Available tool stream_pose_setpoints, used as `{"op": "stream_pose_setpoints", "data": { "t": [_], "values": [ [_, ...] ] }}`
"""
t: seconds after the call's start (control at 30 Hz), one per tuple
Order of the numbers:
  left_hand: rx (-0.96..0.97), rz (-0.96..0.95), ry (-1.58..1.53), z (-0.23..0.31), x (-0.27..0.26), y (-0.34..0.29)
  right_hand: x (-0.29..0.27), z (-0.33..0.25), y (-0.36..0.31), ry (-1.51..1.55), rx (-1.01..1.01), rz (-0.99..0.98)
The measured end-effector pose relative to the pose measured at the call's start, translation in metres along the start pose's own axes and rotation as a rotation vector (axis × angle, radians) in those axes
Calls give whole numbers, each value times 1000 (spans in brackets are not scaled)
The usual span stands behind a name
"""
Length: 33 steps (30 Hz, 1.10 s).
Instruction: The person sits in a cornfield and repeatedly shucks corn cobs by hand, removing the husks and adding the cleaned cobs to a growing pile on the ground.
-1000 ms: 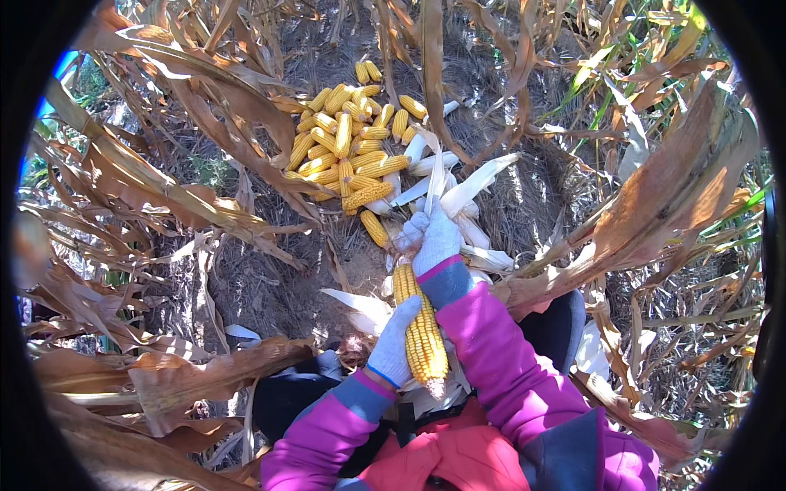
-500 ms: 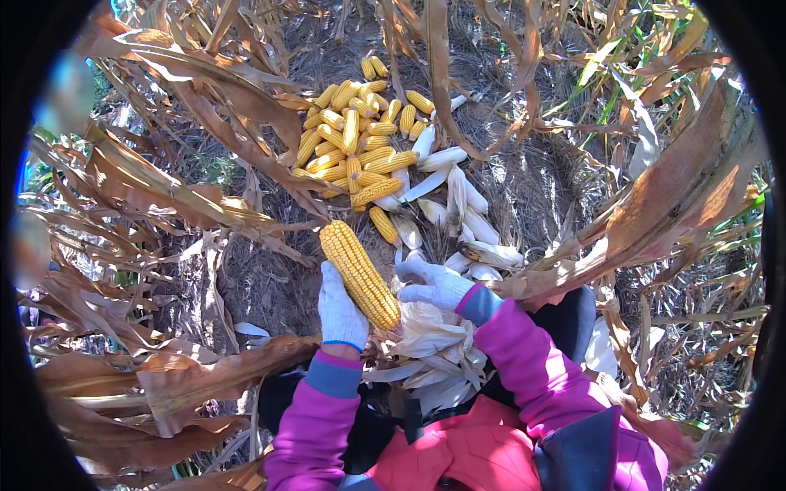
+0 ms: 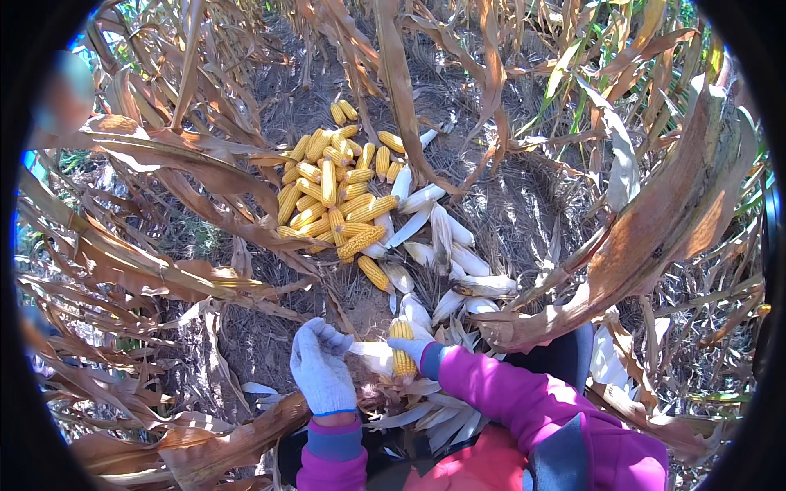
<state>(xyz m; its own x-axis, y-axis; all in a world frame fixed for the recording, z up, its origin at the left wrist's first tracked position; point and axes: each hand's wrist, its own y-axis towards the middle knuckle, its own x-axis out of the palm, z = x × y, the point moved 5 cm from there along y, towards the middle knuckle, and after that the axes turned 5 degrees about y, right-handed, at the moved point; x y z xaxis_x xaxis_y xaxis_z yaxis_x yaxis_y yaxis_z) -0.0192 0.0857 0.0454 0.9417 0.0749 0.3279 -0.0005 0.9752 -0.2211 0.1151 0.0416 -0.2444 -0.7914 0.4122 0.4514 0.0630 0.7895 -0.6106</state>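
My right hand (image 3: 417, 347), in a white knitted glove, grips a husked yellow ear of corn (image 3: 402, 350) in front of my body. Its fingers lie around the ear's side. To the left, my gloved left hand (image 3: 322, 370) is raised with loosely bent fingers, and no object shows in it. A pale strip of husk (image 3: 373, 357) lies between the two hands, against the ear. Loose dry husks (image 3: 438, 416) are heaped near my lap, beneath the right forearm.
Ahead lies a pile of husked yellow ears (image 3: 327, 184) on the ground. Several ears in pale husks (image 3: 458, 250) lie to its right. Dry stalks and leaves stand on both sides; a broad brown leaf (image 3: 647, 245) arches in from the right.
The ear of corn has passed from my left hand to my right. My left hand has come away from it. The view has shifted, so the pile appears lower and further left.
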Motion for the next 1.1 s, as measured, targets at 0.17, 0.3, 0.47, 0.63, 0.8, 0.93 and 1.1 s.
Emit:
{"op": "stream_pose_setpoints", "data": {
  "t": [0.17, 0.3, 0.47, 0.63, 0.8, 0.93, 1.1],
  "values": [
    [-112, -53, -9, -7, 12, -2, 99, -207, 63, 479, -162, -170],
    [-233, -43, -3, -17, 2, 0, 148, -298, 52, 9, -536, -183],
    [-359, -56, -19, -18, 9, -12, 55, -202, 89, -910, -640, 259],
    [-436, -7, -63, -12, 17, -19, -117, -157, 95, -1058, -346, 887],
    [-514, -6, -99, -21, 21, -18, -181, -162, 96, -923, -69, 808],
    [-562, 7, -13, -34, 25, -18, -163, -165, 129, -996, -136, 828],
    [-588, -72, 3, -45, 25, -16, -181, -160, 161, -911, -31, 895]
  ]
}}
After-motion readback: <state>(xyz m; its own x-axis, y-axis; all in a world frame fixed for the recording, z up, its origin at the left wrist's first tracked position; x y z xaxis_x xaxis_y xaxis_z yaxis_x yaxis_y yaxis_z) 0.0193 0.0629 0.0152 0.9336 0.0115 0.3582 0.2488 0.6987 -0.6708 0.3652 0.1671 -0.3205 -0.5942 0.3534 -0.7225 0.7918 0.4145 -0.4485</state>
